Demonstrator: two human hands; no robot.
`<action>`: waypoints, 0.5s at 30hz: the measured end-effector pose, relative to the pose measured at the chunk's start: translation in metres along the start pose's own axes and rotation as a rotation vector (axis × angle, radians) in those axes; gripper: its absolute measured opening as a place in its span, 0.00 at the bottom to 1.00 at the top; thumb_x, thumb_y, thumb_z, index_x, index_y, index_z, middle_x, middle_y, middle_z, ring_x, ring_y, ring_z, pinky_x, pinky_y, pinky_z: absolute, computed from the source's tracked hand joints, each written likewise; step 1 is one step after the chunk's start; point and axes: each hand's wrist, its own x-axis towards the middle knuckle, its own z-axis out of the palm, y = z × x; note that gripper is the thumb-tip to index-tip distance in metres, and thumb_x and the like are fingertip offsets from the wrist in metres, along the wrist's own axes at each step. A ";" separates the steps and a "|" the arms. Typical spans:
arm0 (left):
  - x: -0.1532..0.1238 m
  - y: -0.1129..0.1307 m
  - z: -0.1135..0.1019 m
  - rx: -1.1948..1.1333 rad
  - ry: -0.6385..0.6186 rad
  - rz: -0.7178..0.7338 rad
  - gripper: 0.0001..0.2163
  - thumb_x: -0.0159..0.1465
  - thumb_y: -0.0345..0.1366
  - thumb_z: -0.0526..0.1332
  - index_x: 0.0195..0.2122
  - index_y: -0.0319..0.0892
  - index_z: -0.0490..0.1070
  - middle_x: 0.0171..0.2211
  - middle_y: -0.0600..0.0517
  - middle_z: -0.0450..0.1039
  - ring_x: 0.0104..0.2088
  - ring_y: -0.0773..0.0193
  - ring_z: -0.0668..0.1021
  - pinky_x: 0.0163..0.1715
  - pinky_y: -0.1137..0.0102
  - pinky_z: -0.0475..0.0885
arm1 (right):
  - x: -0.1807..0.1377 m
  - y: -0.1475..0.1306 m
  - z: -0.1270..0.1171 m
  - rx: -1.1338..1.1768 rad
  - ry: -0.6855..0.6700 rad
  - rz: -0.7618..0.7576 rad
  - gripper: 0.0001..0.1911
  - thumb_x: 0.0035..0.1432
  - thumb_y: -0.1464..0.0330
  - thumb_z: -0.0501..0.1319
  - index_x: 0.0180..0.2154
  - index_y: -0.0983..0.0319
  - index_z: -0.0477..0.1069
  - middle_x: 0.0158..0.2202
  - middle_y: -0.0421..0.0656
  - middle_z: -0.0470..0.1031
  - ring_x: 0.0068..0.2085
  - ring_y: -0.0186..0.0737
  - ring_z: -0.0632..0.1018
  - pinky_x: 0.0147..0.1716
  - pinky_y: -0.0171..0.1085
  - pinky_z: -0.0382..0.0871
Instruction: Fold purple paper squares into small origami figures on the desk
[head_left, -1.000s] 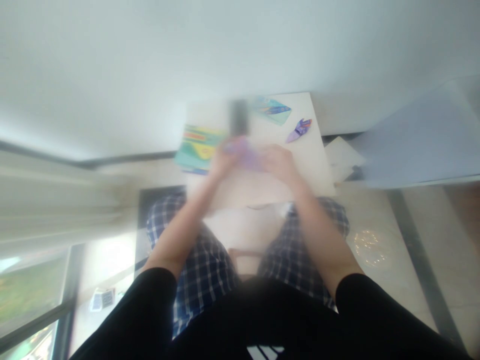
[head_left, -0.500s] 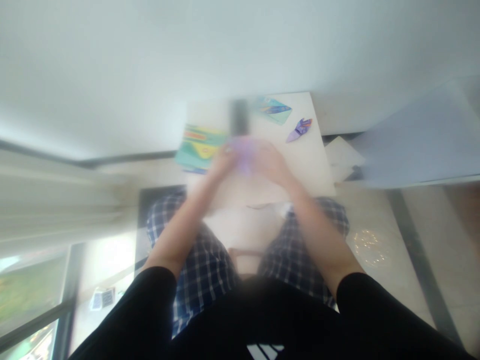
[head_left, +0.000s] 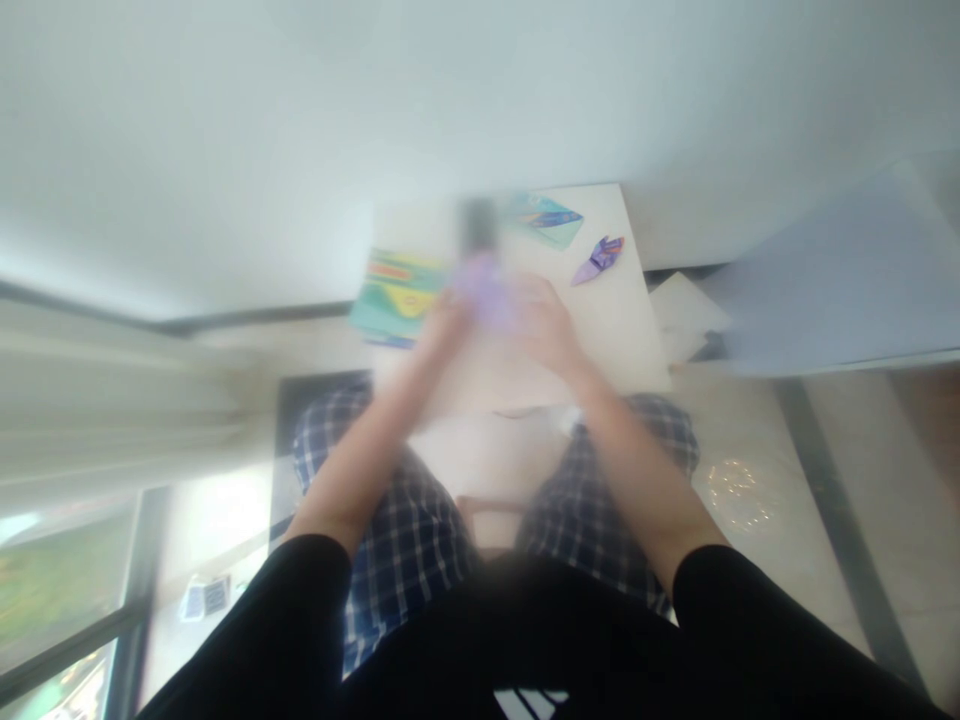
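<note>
A piece of purple paper (head_left: 486,288), blurred in the middle of the view, lies between my two hands above the white table (head_left: 607,340). My left hand (head_left: 448,312) grips it from the left side. From the right, my right hand (head_left: 544,315) has its fingers closed on the paper too. The exact folds and fingertips are too smeared to make out. To the right of my hands rests a folded purple paper figure (head_left: 600,260) with a pointed end.
A green and yellow packet (head_left: 401,300) lies at the table's left. Toward the back are a dark, blurred object (head_left: 478,225) and a teal sheet with a blue folded piece (head_left: 551,218). A wall (head_left: 480,100) rises behind, and a pale panel (head_left: 840,270) stands right.
The purple paper between my hands has shifted slightly up and left and changed its outline. My fingers have moved a little. The other things on the table have stayed put.
</note>
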 end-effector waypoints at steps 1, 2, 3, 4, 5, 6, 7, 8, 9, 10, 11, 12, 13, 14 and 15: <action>-0.001 0.000 -0.001 0.083 0.027 -0.006 0.24 0.54 0.40 0.69 0.53 0.44 0.74 0.50 0.47 0.79 0.57 0.50 0.76 0.57 0.61 0.71 | 0.000 -0.001 0.000 -0.011 0.020 0.002 0.18 0.57 0.50 0.63 0.38 0.56 0.78 0.61 0.48 0.66 0.62 0.55 0.70 0.59 0.57 0.68; -0.002 0.000 -0.002 0.154 0.043 -0.012 0.23 0.53 0.39 0.69 0.52 0.43 0.75 0.50 0.46 0.79 0.55 0.50 0.78 0.56 0.61 0.72 | -0.001 -0.002 -0.001 -0.027 0.039 -0.001 0.16 0.57 0.51 0.64 0.37 0.56 0.78 0.60 0.48 0.67 0.61 0.54 0.70 0.58 0.56 0.68; -0.003 0.000 -0.002 0.203 0.045 -0.019 0.23 0.52 0.38 0.70 0.51 0.42 0.76 0.49 0.45 0.80 0.54 0.50 0.78 0.55 0.61 0.73 | -0.001 -0.003 -0.002 -0.049 0.057 -0.007 0.15 0.57 0.53 0.64 0.36 0.56 0.78 0.57 0.49 0.69 0.60 0.54 0.70 0.57 0.56 0.69; -0.004 0.000 -0.002 0.226 0.033 -0.025 0.23 0.52 0.37 0.69 0.51 0.41 0.76 0.49 0.45 0.80 0.53 0.50 0.79 0.55 0.61 0.73 | -0.001 -0.003 -0.003 -0.074 0.073 -0.012 0.14 0.56 0.53 0.65 0.35 0.56 0.78 0.54 0.49 0.70 0.58 0.53 0.71 0.56 0.56 0.69; -0.004 0.000 -0.002 0.224 0.015 -0.031 0.23 0.52 0.37 0.69 0.51 0.41 0.76 0.49 0.45 0.80 0.52 0.51 0.79 0.54 0.61 0.74 | -0.001 -0.003 -0.003 -0.098 0.088 -0.017 0.13 0.56 0.54 0.65 0.34 0.57 0.78 0.51 0.49 0.72 0.55 0.52 0.72 0.55 0.55 0.70; -0.004 -0.001 -0.002 0.204 -0.006 -0.035 0.23 0.53 0.38 0.69 0.51 0.42 0.76 0.49 0.45 0.80 0.51 0.52 0.80 0.54 0.61 0.74 | -0.001 -0.003 -0.004 -0.120 0.102 -0.022 0.14 0.55 0.54 0.66 0.32 0.57 0.77 0.47 0.49 0.73 0.52 0.51 0.74 0.53 0.54 0.71; -0.005 -0.002 -0.001 0.174 -0.024 -0.039 0.24 0.53 0.39 0.69 0.52 0.43 0.76 0.49 0.46 0.80 0.51 0.52 0.80 0.54 0.61 0.74 | -0.001 -0.002 -0.005 -0.137 0.109 -0.030 0.14 0.55 0.54 0.65 0.31 0.58 0.77 0.43 0.48 0.74 0.49 0.50 0.74 0.51 0.53 0.72; -0.004 -0.003 -0.001 0.140 -0.039 -0.043 0.24 0.54 0.40 0.69 0.53 0.43 0.75 0.48 0.46 0.80 0.51 0.52 0.80 0.54 0.61 0.74 | -0.001 0.000 -0.005 -0.149 0.106 -0.041 0.14 0.56 0.54 0.65 0.29 0.58 0.76 0.40 0.47 0.74 0.46 0.49 0.75 0.49 0.52 0.73; -0.004 -0.004 -0.001 0.103 -0.049 -0.043 0.24 0.54 0.41 0.69 0.53 0.44 0.75 0.48 0.46 0.80 0.51 0.52 0.80 0.54 0.61 0.74 | -0.001 0.001 -0.005 -0.159 0.094 -0.055 0.15 0.56 0.54 0.64 0.29 0.58 0.76 0.38 0.47 0.74 0.45 0.48 0.75 0.48 0.51 0.73; -0.004 -0.006 -0.001 0.065 -0.058 -0.042 0.25 0.55 0.41 0.69 0.54 0.44 0.75 0.49 0.47 0.80 0.52 0.52 0.79 0.54 0.61 0.74 | -0.001 0.003 -0.005 -0.164 0.076 -0.069 0.15 0.57 0.55 0.63 0.28 0.59 0.76 0.37 0.46 0.75 0.44 0.48 0.75 0.48 0.51 0.73; -0.003 -0.007 -0.001 0.028 -0.064 -0.040 0.25 0.55 0.42 0.69 0.54 0.45 0.74 0.49 0.47 0.80 0.53 0.52 0.79 0.55 0.61 0.74 | -0.001 0.005 -0.005 -0.168 0.059 -0.079 0.15 0.58 0.55 0.62 0.28 0.59 0.76 0.37 0.46 0.76 0.45 0.48 0.75 0.48 0.50 0.73; -0.003 -0.008 -0.001 -0.006 -0.066 -0.041 0.24 0.55 0.41 0.68 0.55 0.45 0.74 0.50 0.47 0.79 0.54 0.52 0.78 0.55 0.61 0.74 | -0.001 0.007 -0.005 -0.171 0.046 -0.085 0.15 0.59 0.55 0.61 0.29 0.59 0.77 0.38 0.46 0.77 0.45 0.48 0.75 0.48 0.51 0.72; -0.002 -0.008 -0.001 -0.037 -0.062 -0.044 0.24 0.56 0.41 0.68 0.54 0.45 0.74 0.50 0.48 0.79 0.55 0.52 0.78 0.56 0.60 0.74 | 0.000 0.008 -0.005 -0.173 0.039 -0.088 0.16 0.60 0.55 0.60 0.29 0.59 0.78 0.39 0.46 0.77 0.45 0.48 0.76 0.48 0.51 0.72; -0.002 -0.008 -0.001 -0.066 -0.054 -0.052 0.23 0.57 0.41 0.67 0.54 0.46 0.74 0.51 0.48 0.79 0.56 0.52 0.77 0.56 0.60 0.73 | 0.000 0.010 -0.005 -0.175 0.039 -0.093 0.16 0.60 0.55 0.59 0.29 0.58 0.78 0.39 0.46 0.78 0.45 0.47 0.76 0.49 0.51 0.71; -0.002 -0.007 -0.001 -0.097 -0.045 -0.062 0.22 0.58 0.40 0.67 0.54 0.46 0.74 0.52 0.49 0.78 0.57 0.52 0.76 0.57 0.60 0.73 | 0.000 0.011 -0.005 -0.174 0.044 -0.102 0.17 0.61 0.55 0.58 0.30 0.58 0.78 0.39 0.46 0.78 0.45 0.48 0.76 0.49 0.52 0.71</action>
